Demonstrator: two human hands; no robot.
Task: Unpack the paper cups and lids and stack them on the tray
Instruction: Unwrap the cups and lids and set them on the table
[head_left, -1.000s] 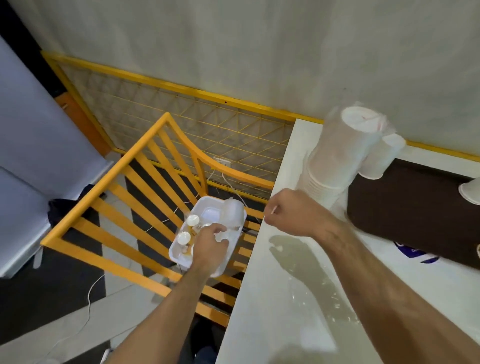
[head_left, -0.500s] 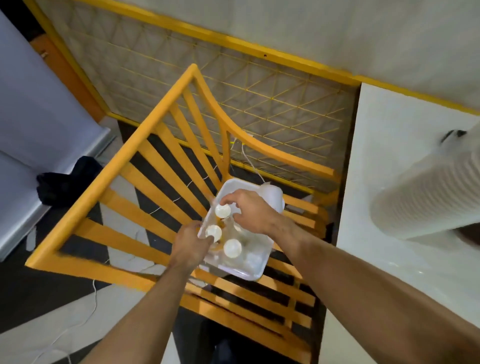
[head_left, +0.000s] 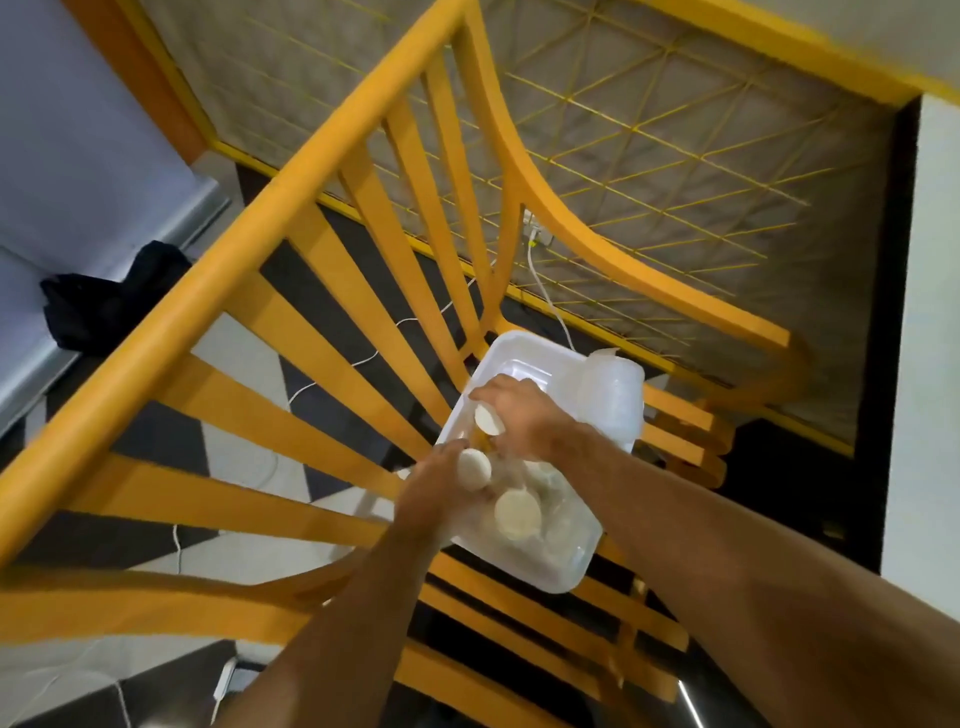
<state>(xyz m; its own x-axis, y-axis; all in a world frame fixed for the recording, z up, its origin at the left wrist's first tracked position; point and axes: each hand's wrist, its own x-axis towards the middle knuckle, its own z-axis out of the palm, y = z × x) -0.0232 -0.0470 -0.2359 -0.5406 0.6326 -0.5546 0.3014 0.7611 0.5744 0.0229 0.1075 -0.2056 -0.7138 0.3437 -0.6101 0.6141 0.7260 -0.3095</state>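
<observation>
1. Two bare forearms reach down from the lower edge of the view toward a white tray that rests on the slatted seat of an orange chair.
2. The left hand is at the tray's near-left rim, its fingers curled against a white-capped bottle; whether they close fully round it cannot be told.
3. The right hand is just beyond, fingers curled round a second capped bottle, tilted toward the left.
4. A third white cap shows in the near half of the tray, among clear plastic wrapping that is too blurred to read.
5. A stack of clear lids leans at the tray's far-right edge. No writing or brand can be made out on anything.
6. The tray's far half is bare. Chair slats and the curved armrest hem it in closely on the left and beyond.
7. A white table edge runs down the right border, well apart from the tray.
8. Farther off, a yellow wire grid stands against the wall, with a white cable trailing down to the floor.
</observation>
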